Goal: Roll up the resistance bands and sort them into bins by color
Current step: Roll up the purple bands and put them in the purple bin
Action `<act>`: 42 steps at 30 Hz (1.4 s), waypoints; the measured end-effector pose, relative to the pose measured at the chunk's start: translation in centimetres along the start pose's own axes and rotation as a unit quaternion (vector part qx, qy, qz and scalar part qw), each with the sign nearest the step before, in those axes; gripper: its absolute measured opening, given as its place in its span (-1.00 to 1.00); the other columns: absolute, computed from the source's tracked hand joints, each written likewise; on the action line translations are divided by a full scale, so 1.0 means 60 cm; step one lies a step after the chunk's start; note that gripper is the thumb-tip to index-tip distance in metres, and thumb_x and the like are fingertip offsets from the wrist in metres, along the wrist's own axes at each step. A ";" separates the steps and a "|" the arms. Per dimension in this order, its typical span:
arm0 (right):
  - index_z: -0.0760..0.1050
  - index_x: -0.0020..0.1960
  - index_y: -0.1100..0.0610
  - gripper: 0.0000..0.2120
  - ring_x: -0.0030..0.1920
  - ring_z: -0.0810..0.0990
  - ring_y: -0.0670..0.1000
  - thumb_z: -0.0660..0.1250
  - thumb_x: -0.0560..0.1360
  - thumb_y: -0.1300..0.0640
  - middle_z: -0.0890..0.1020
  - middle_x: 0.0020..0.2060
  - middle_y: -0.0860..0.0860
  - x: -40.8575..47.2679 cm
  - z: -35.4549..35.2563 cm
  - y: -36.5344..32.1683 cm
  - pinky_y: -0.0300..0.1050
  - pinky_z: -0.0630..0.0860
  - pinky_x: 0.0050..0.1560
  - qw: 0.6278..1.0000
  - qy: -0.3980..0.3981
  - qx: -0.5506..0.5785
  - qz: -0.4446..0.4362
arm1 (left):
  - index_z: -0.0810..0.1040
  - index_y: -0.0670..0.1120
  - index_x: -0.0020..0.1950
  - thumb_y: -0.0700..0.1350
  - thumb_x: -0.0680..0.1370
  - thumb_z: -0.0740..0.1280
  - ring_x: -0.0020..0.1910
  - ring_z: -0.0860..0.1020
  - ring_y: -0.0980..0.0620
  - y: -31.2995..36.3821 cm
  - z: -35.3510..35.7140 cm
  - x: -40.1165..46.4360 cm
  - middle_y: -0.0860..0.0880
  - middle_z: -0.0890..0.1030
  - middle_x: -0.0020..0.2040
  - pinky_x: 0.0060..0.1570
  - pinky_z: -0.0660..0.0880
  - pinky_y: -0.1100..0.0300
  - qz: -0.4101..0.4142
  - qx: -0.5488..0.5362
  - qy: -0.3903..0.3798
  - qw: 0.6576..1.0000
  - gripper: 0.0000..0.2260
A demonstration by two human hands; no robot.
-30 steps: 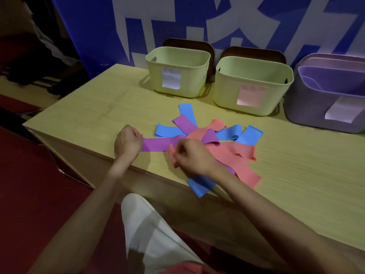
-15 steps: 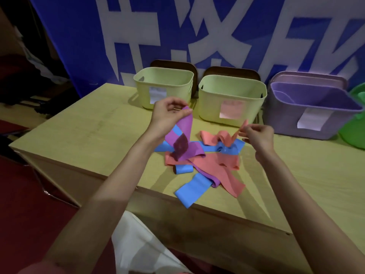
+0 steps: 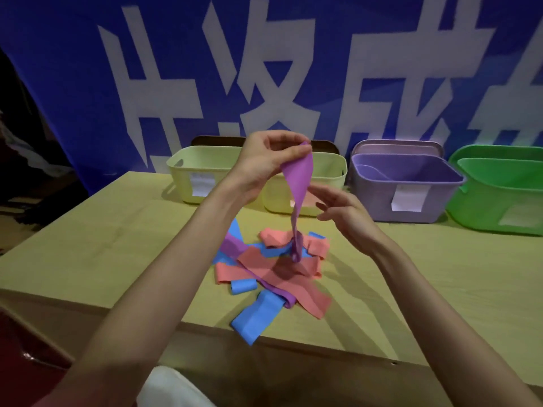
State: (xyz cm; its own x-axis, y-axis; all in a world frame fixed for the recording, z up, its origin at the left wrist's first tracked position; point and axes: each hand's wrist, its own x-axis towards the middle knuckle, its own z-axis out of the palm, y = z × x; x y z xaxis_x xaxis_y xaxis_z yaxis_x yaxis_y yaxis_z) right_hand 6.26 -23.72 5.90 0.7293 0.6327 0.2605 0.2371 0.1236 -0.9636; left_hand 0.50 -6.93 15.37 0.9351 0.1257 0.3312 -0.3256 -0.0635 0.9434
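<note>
The left hand (image 3: 266, 160) pinches a purple band (image 3: 298, 183) hanging over the pile (image 3: 273, 268); the right hand (image 3: 342, 208) hovers beside it, grip released.

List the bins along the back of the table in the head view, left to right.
pale yellow bin with a white label → second pale yellow bin, partly behind the left hand and the purple band it pinches → purple bin → green bin
</note>
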 end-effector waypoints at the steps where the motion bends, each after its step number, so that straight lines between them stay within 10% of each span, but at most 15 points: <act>1: 0.53 0.19 0.00 -0.35 0.33 0.46 -0.13 0.20 0.15 0.39 0.59 0.20 -0.16 -0.001 -0.007 -0.001 -0.16 0.38 0.24 1.000 0.006 -0.001 0.001 | 0.63 -0.16 -0.04 -0.29 0.46 0.44 -0.17 0.61 0.16 0.006 0.005 0.006 0.01 0.67 -0.17 -0.24 0.51 0.33 0.003 0.002 -0.003 1.000 -0.89; 5: 0.48 0.23 0.20 -0.43 0.14 0.59 0.01 0.24 0.22 0.39 0.61 0.15 0.14 -0.025 -0.039 0.008 -0.26 0.50 -0.01 0.998 -0.040 -0.008 0.054 | 0.64 -0.12 -0.05 -0.26 0.47 0.44 -0.13 0.61 0.12 0.015 0.024 0.025 -0.01 0.67 -0.14 -0.22 0.52 0.29 0.000 -0.004 -0.010 1.000 -0.91; 13: 0.59 0.07 0.34 -0.71 -0.05 0.61 -0.02 0.45 0.35 0.37 0.67 -0.04 0.14 -0.079 -0.106 0.065 -0.20 0.51 0.04 0.973 -0.127 -0.112 0.158 | 0.63 -0.13 -0.03 -0.25 0.48 0.44 -0.15 0.62 0.11 -0.013 0.028 0.037 -0.02 0.66 -0.13 -0.24 0.53 0.29 -0.015 -0.059 0.086 0.994 -0.90; 26: 0.63 -0.20 0.21 -0.85 -0.31 0.59 -0.20 0.51 0.32 0.40 0.65 -0.30 0.00 -0.137 -0.181 0.093 -0.35 0.50 -0.20 0.955 0.193 -0.182 0.136 | 0.63 -0.12 -0.14 -0.30 0.49 0.40 -0.48 0.37 0.23 -0.161 -0.070 -0.006 0.05 0.60 -0.31 -0.58 0.19 0.41 -0.109 -0.070 0.153 0.980 -0.91; 31: 0.60 -0.08 0.32 -0.78 -0.41 0.52 -0.21 0.51 0.30 0.43 0.59 -0.33 0.05 -0.149 -0.179 0.112 -0.39 0.45 -0.31 0.946 0.274 -0.126 0.116 | 0.55 -0.18 -0.10 -0.34 0.54 0.32 -0.40 0.62 0.10 -0.177 -0.072 -0.026 -0.02 0.65 -0.37 -0.30 0.58 0.32 -0.122 -0.083 0.100 0.984 -0.92; 35: 0.61 0.00 0.23 -0.72 -0.30 0.61 -0.08 0.47 0.32 0.43 0.64 -0.29 0.04 -0.167 -0.179 0.115 -0.30 0.57 -0.21 0.950 0.288 0.026 0.120 | 0.53 -0.22 -0.15 -0.36 0.54 0.30 -0.34 0.61 0.02 -0.198 -0.089 -0.019 -0.05 0.61 -0.39 -0.06 0.62 0.17 -0.125 -0.111 0.120 0.979 -0.90; 42: 0.68 -0.24 0.20 -0.79 -0.28 0.63 -0.07 0.40 0.33 0.47 0.68 -0.31 0.05 -0.181 -0.166 0.093 -0.33 0.54 -0.21 0.961 0.232 0.110 0.102 | 0.48 -0.14 -0.25 -0.32 0.51 0.38 -0.46 0.53 0.14 -0.260 -0.089 0.005 -0.07 0.52 -0.33 -0.39 0.51 0.39 -0.172 0.080 0.153 0.970 -0.82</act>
State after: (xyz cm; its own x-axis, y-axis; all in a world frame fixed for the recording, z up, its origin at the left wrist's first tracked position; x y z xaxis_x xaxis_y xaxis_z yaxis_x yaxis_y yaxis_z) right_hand 6.06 -37.48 -1.70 0.9661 0.2579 0.0148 -0.0450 0.2244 -0.9735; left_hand 5.09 -0.62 0.86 0.8914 0.4531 0.0101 0.0476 -0.1157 0.9921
